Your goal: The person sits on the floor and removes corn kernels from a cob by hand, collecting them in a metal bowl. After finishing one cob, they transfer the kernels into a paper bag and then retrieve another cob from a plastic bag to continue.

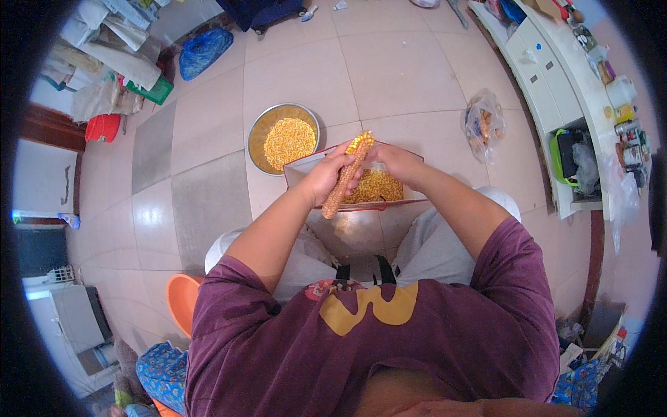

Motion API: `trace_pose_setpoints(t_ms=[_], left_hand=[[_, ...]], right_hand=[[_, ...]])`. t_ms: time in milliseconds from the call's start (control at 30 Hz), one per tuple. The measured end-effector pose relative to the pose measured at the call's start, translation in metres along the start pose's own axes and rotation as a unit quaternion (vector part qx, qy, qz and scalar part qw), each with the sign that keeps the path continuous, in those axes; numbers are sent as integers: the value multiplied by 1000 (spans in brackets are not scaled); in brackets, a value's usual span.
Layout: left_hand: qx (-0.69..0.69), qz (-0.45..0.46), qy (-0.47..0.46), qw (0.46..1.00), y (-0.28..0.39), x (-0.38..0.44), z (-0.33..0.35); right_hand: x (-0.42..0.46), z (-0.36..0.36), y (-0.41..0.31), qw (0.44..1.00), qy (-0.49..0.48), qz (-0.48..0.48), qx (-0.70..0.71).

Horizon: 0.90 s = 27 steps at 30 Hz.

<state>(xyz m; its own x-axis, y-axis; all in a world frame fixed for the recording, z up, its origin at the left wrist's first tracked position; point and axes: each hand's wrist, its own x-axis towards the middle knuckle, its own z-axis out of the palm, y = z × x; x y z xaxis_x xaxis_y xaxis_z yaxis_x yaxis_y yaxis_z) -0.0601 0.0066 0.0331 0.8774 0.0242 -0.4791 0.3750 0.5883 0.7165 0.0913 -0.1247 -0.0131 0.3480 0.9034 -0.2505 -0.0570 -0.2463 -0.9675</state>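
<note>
A long corn cob (345, 182), mostly bare with yellow kernels left near its far end, lies diagonally in my left hand (332, 174), whose fingers are closed around it. My right hand (392, 159) is at the cob's kernelled far end; its fingertips are partly hidden, so its grip is unclear. Beneath both hands is an open box (300, 173) with pale inner walls and red edges, holding loose corn kernels (376, 186). Left of the box, a round metal bowl (256, 138) holds more loose kernels (289, 140).
A clear plastic bag (484, 125) with cob-like pieces lies on the tiled floor at right, before a white cabinet (544, 78). An orange basin (180, 302) is at lower left. A blue plastic bag (206, 52) and a green crate (156, 93) stand at upper left.
</note>
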Motion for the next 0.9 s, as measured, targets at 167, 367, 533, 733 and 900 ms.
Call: trace_pose_setpoints(t_ms=[167,367,533,733,900], left_hand=[[353,166,75,917,-10,7,-11],[623,199,169,737,-7,2,7],[679,191,224,673,-5,-3,9],[679,226,242,656,-2,-1,7],[662,248,234,668,-4,2,-4]], right_hand=[[-7,0,-29,996,77,38,11],[-11,0,-26,991,129,34,-21],[-11,-1,-25,986,154,51,-33],[-5,-5,-14,973,196,-56,-113],[-1,-18,-15,972,213,-71,-75]])
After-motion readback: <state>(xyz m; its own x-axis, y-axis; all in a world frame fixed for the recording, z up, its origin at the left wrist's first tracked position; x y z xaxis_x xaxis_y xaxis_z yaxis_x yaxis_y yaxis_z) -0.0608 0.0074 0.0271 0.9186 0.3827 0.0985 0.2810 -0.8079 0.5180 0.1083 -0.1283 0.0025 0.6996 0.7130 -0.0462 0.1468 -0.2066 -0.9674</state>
